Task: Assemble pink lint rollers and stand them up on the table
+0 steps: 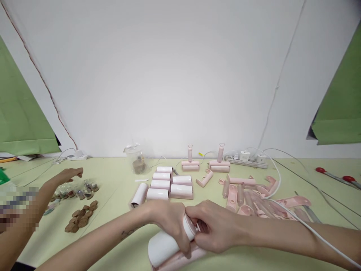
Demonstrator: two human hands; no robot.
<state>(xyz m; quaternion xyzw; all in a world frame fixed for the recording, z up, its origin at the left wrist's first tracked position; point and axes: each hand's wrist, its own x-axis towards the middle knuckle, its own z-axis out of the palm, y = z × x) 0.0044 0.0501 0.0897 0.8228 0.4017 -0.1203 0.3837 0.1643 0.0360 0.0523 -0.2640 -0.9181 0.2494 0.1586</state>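
Note:
My left hand [169, 222] is wrapped round a white lint roll [162, 246] that sits on a pink roller frame [183, 259] low in the middle of the view. My right hand [216, 227] is closed on the end of that roll and the pink frame beside it, its fingers touching those of my left hand. Just beyond the hands lie several white lint rolls [169, 186] in rows on the pale green table [118, 195].
Two assembled pink rollers [218, 162] stand at the back by a power strip [246, 158]. Loose pink handles and frames [248, 195] lie at right under a white cable [296, 220]. Another person's hand [66, 175] reaches over small glass bottles [79, 190] and corks [81, 218] at left.

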